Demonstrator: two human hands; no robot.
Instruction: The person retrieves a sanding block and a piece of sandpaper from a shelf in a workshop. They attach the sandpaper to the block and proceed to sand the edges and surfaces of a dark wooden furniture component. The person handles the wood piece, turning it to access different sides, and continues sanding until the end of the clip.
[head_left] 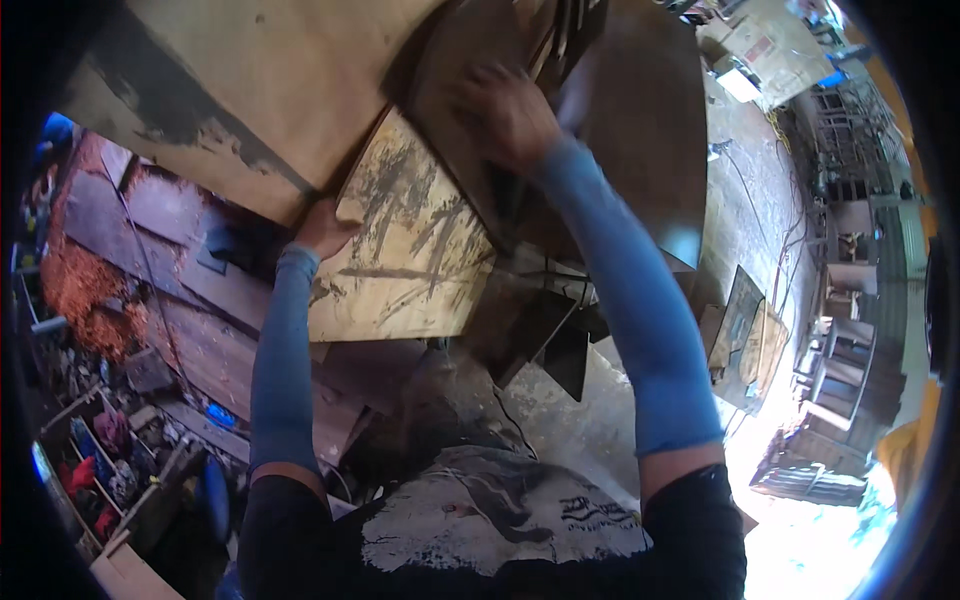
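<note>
Gripping the left edge of a pale, stained plywood panel (405, 240), the left hand (322, 228) has its fingers closed around the board's rim, the thumb side facing the camera. That panel tilts across the middle of the view, its near edge lying over darker boards below. The right hand (508, 112) rests farther off, pressed flat on a dark brown board (640, 120) that leans behind and to the right of the pale panel; its fingers are spread and bent onto the surface, and I cannot tell whether they clasp an edge. Both forearms wear blue sleeves (640, 310) and rise from the lower edge.

A large tan sheet (270, 80) with a dark smear fills the far left, overlapping the pale panel's upper corner. Small dark offcuts (550, 340) lie just beneath the panels, near the middle. Left of the arms, reddish planks (170, 250) cover the floor, with a heap of orange sawdust (85, 290) beside them. On the right, smaller panels (745, 335) lean on a concrete floor (750, 190) crossed by cables, with wooden furniture frames (850, 350) stacked beyond.
</note>
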